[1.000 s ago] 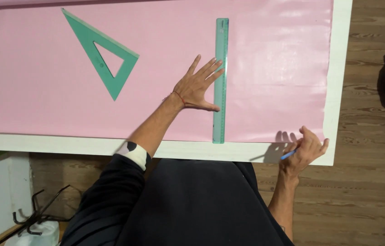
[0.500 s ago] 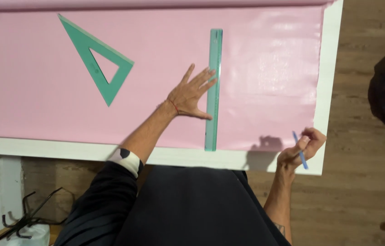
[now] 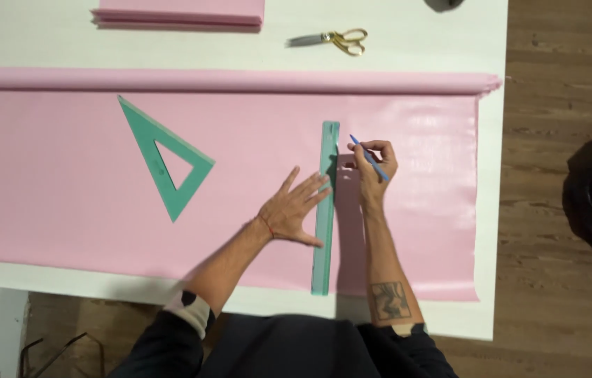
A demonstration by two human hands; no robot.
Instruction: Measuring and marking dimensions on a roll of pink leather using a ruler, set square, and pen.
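A: Start close in. What are the hands doing?

B: The left hand [image 3: 294,213] lies flat with fingers spread, pressing on the pink sheet [image 3: 65,182], its fingertips on the left edge of the long green ruler [image 3: 325,207]. The ruler lies lengthwise away from the person, its near end just short of the sheet's near edge.

A: And the other one?

B: The right hand [image 3: 373,168] is pinched around a blue pen [image 3: 369,158], held just to the right of the ruler near its far end. The pen's lower end points down toward the sheet beside the ruler's edge; whether the tip touches, I cannot tell.

A: That's new, isn't it?

B: Yes. A second ago that hand was at the near edge of the white surface [image 3: 408,49], off the sheet's corner, pen in its fingers. Now it has come up alongside the ruler to its far end. The left hand has stayed planted on the ruler throughout. My reading: the ruler is being held steady as a guide and the pen has been brought to the top of it, so a line along that edge looks about ready, not yet visibly drawn.

A: Further out?

B: A green set square [image 3: 163,157] lies on the sheet, well left of the hands. Beyond, the sheet's rolled part [image 3: 240,80] runs across, then gold-handled scissors [image 3: 331,40] and a folded pink stack [image 3: 180,12].
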